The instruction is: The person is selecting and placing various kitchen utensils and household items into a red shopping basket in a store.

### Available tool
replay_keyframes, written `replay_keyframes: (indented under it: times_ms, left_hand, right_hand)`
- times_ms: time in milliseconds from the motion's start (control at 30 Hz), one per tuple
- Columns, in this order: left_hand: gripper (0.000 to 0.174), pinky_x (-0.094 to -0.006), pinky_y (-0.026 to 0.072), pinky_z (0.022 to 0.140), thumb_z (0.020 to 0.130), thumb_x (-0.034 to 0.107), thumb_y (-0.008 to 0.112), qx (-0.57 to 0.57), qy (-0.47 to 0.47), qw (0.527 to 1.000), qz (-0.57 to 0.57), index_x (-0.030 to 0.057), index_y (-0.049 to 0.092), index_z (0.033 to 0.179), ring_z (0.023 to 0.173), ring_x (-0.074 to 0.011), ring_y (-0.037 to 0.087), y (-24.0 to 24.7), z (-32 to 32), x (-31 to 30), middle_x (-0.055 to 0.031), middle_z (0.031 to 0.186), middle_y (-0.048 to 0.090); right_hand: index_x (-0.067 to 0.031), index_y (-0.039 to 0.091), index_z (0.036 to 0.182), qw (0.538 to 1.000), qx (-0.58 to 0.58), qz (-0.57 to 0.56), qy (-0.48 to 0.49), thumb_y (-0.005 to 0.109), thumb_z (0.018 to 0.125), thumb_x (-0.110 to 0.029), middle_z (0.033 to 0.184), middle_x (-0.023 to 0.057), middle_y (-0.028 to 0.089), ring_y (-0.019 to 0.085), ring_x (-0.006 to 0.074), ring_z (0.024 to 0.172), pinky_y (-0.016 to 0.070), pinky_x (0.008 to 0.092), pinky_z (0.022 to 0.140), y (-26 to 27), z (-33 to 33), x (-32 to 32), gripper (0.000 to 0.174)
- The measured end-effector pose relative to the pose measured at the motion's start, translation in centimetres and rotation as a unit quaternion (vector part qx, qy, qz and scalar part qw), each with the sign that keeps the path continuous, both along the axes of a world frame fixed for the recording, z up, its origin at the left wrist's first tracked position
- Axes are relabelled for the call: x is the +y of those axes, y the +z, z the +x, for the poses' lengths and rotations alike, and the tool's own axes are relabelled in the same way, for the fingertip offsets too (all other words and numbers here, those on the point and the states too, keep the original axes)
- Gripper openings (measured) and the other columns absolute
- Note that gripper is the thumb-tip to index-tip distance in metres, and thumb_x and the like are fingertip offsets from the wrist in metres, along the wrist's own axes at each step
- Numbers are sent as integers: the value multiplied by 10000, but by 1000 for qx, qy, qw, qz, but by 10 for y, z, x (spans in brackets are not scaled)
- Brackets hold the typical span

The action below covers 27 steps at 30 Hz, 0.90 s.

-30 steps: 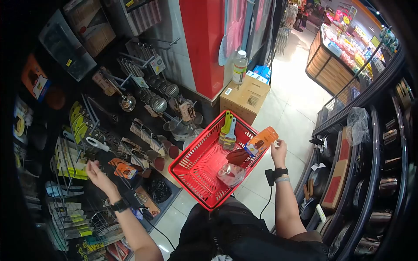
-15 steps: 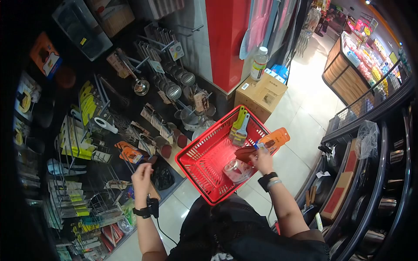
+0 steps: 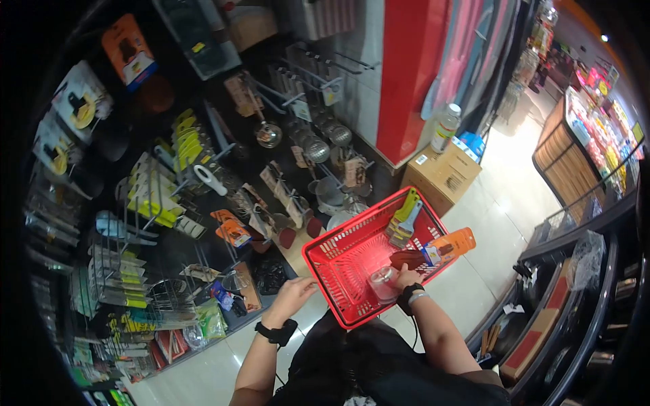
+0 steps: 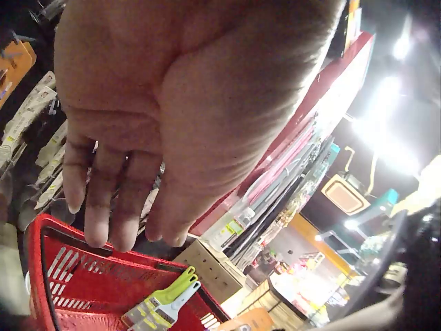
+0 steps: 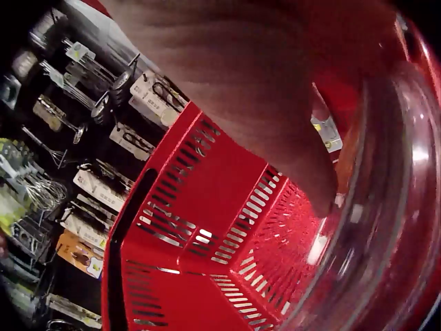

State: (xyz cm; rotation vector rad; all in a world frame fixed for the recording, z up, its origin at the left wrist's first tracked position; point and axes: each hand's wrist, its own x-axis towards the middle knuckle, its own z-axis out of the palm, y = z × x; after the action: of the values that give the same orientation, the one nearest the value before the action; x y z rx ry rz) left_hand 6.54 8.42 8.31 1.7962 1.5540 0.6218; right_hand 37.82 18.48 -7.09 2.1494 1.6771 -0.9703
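A red basket [image 3: 318, 271] rests at the person's lap. Inside it lie two brushes [image 3: 404, 223] with green and pale blue handles, an orange-carded packet [image 3: 452, 246] leaning over the right rim, and a clear round container [image 3: 383, 283]. The right hand [image 3: 408, 277] reaches into the basket and holds the clear container by its side; in the right wrist view the container [image 5: 386, 207] is close to the thumb. The left hand [image 3: 294, 298] is beside the basket's left rim, its fingers extended and holding nothing; in the left wrist view the fingers [image 4: 117, 193] hang above the rim.
Racks of hanging utensils [image 3: 318, 145] fill the left side. A cardboard box [image 3: 443, 177] with a bottle [image 3: 445, 127] on it stands beyond the basket, beside a red pillar [image 3: 406, 81]. Dark shelves [image 3: 582, 325] run along the right.
The right hand has moved from the orange card down to the clear container. The left hand has come from the racks to the basket's left rim. The view has shifted leftward.
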Motion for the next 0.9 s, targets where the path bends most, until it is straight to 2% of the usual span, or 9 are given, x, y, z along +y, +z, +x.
replay_keyframes:
  times_ms: [67,233,333,467,600,667,733,800,900]
  left_hand:
    - [212,-365,500,715,818,112,600,-3,-23,999,28,20,611,1009,817,-302,630,-3,1,-2,-158,905,633]
    - [212,-404,483,765,803,154,594,-1,-40,998,42,27,605,973,880,-332,609,-31,6,-3,-164,891,630]
    - [201,-406,490,749,823,159,588,-3,-52,997,52,13,588,961,842,-341,610,-48,11,0,-169,879,626]
    - [358,-420,442,848,799,155,620,-1,-60,998,9,29,528,1121,995,-337,559,-48,24,13,-174,1045,586]
    - [650,-478,291,1000,737,158,685,49,-18,994,98,66,393,1310,1213,-305,418,-48,51,25,-167,1263,471]
    - [754,-494,222,1028,698,160,717,56,-12,993,100,94,351,1354,1270,-268,366,-39,58,34,-152,1303,448]
    - [804,-472,213,1043,684,156,726,34,-124,986,109,117,323,1379,1275,-241,376,-21,59,43,-127,1314,457]
    - [788,-429,287,1027,659,124,741,-63,-129,985,94,116,381,1360,1208,-239,462,-19,62,51,-115,1247,530]
    - [567,-274,481,670,623,84,775,-271,-116,955,43,38,584,1155,882,-166,631,-17,62,54,-130,996,656]
  right_hand:
    - [-95,312,1240,993,68,58,-80,578,798,-295,1151,325,473,530,476,1025,441,522,864,-21,-7,1,553]
    - [-95,346,1327,944,176,223,-167,696,738,-248,1019,291,593,571,468,950,469,507,814,-37,-29,-5,702]
    - [-77,438,1227,934,200,283,-91,710,732,-299,898,291,614,588,477,880,484,515,745,-39,-32,-6,607]
    - [-64,520,1112,924,257,276,64,705,628,16,849,179,659,657,321,861,514,353,717,16,-37,2,524]
    - [-67,526,1109,890,317,236,227,678,627,76,930,188,655,643,293,944,518,355,747,99,-48,9,525]
    - [-80,521,1115,871,361,221,249,600,624,91,917,261,628,610,388,925,506,410,779,166,-61,4,526]
    - [-44,528,1108,872,313,179,331,695,607,90,972,171,653,625,289,996,513,345,826,209,-67,1,544]
    - [-21,543,1087,859,351,188,322,688,609,103,984,159,655,624,265,1009,507,319,837,222,-66,1,515]
    - [3,548,1089,853,386,162,311,692,633,96,1039,149,645,617,247,1029,505,296,835,265,-60,-5,487]
